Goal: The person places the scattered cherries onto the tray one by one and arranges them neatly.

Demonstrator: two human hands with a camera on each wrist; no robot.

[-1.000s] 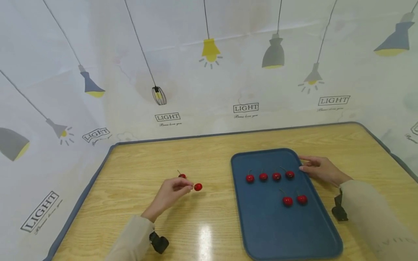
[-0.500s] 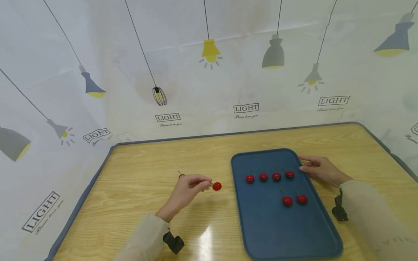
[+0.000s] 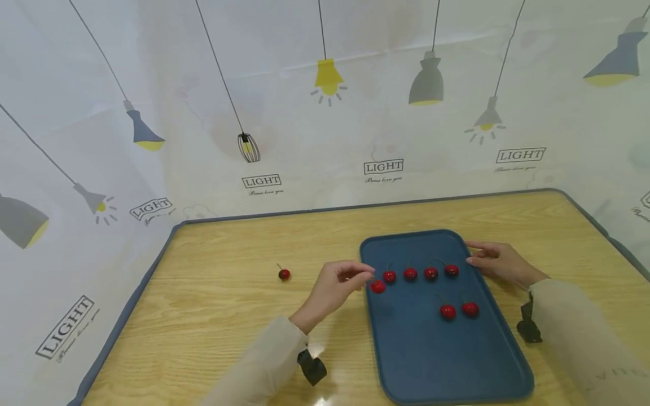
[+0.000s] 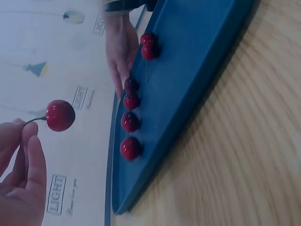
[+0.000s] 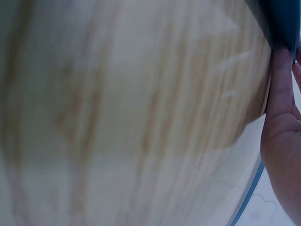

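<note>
My left hand (image 3: 337, 285) pinches a red cherry (image 4: 60, 115) by its stem, thumb against fingers. The fruit hangs over the left edge of the blue tray (image 3: 421, 355) in the head view. On the tray are more cherries: a row with a near-left end cherry (image 3: 389, 276), and a pair including a lower cherry (image 3: 448, 312). My right hand (image 3: 503, 264) rests at the tray's right rim, its thumb and fairly straight index finger touching the edge. In the right wrist view, the thumb (image 5: 282, 84) lies against the tray side; the other fingers are partly hidden.
A single cherry (image 3: 284, 274) lies on the wooden table (image 3: 218, 316), left of the tray. Behind the table stands a pale wall covering (image 3: 284, 107) printed with lamps. A blue strip (image 3: 310, 212) lines the table's back edge.
My left hand has carried the pinched cherry rightward from the table to over the tray's left edge. The lone cherry behind it is now fully visible. The right hand and tray have stayed put.
</note>
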